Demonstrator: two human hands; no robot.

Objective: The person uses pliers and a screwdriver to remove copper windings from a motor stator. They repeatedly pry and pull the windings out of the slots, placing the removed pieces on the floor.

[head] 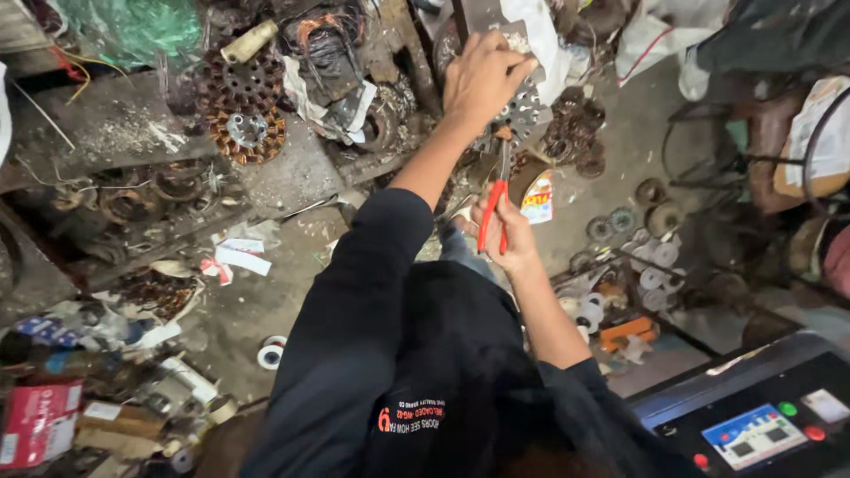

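My left hand reaches far forward and grips a round toothed metal stator core by its upper edge. My right hand sits closer to me, closed around the red handles of a pair of pliers. The plier jaws point up and touch the lower edge of the stator core. Both arms wear black sleeves. The core hangs above a cluttered, dusty workshop floor.
A copper-wound stator lies at the upper left among wire and scrap. Rolls of white tape and small discs lie at the right. A machine panel with coloured buttons is at the bottom right. Boxes and paper litter the lower left.
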